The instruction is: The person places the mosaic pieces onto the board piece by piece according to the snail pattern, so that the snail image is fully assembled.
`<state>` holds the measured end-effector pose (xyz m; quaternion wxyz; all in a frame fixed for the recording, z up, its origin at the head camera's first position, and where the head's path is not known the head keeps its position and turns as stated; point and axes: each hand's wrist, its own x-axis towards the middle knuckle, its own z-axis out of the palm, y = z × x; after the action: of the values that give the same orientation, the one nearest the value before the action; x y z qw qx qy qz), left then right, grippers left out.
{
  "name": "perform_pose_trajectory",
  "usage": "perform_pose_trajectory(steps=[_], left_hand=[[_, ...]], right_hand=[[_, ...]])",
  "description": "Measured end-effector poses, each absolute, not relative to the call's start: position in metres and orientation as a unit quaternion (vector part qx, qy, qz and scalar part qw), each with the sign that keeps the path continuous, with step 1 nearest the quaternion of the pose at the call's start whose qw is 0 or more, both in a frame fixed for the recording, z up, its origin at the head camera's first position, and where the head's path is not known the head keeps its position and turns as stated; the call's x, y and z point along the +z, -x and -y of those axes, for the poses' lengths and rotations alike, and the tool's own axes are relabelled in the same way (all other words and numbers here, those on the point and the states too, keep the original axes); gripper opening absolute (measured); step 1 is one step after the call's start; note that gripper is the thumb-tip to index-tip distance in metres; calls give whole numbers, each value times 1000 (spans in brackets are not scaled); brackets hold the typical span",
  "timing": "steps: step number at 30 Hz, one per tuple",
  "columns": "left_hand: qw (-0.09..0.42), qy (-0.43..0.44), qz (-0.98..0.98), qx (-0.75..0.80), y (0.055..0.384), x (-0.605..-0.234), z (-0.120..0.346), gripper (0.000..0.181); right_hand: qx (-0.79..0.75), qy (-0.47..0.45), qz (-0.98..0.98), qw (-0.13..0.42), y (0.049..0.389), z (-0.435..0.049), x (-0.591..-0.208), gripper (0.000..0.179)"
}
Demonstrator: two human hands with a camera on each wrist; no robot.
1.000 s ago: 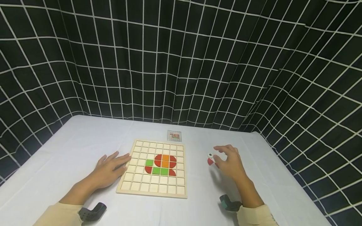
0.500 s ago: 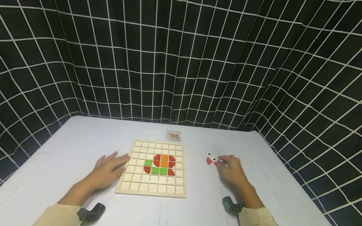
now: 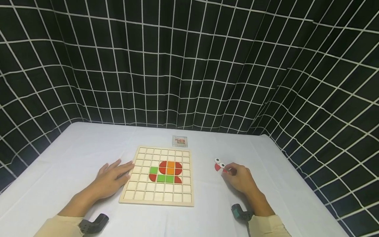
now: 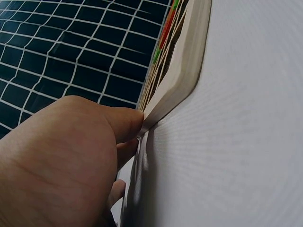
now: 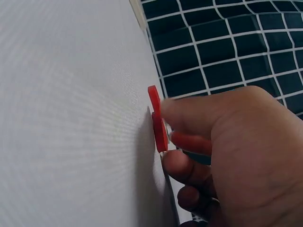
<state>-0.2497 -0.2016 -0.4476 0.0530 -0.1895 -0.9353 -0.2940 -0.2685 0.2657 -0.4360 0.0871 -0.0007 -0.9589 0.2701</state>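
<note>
My left hand [image 3: 112,179] lies with fairly straight fingers at the left edge of a wooden grid board [image 3: 157,196]. In the left wrist view its thumb touches the board's side. Green squares [image 3: 161,178], orange squares [image 3: 170,164] and red rounded tiles [image 3: 178,168] form a figure on the board. To the right, my right hand [image 3: 240,177] pinches a red rounded tile [image 5: 160,135] between thumb and fingers, close over the cloth. Beside it are another red tile [image 3: 217,167] and two white eye discs with dark centres, one farther [image 3: 217,160] and one nearer [image 3: 222,165].
A small picture card [image 3: 179,141] with a coloured figure on a grid lies behind the board. White cloth [image 3: 204,194] covers the table. A dark curtain [image 3: 154,65] with white grid lines hangs around the back and sides.
My right hand has come down to the loose pieces, and its thumb and fingers have closed on a red tile. The left hand keeps its place at the board; the view has shifted slightly.
</note>
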Motion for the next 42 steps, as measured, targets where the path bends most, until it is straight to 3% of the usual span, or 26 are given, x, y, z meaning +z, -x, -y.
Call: perform_pose_trajectory(steps=[11,20,25,34,42], left_hand=[[48,193,931,-305,249,-447,201,41],[49,193,930,-309,249,-447,201,41],[51,197,930,-307,250,-449,202,40],[48,192,933,-300,248,-451,207,42],[50,197,931,-303,251,-450,204,41]], right_hand=[[260,-28,962,76,266,-264,-435,22],[264,-75,955,115,265,-263,-434,22],[293,-109,936,164,265,-255,-427,19],[336,-168,904,204,274,-202,-412,20],[352,-226,886,200,281,-148,-398,21]])
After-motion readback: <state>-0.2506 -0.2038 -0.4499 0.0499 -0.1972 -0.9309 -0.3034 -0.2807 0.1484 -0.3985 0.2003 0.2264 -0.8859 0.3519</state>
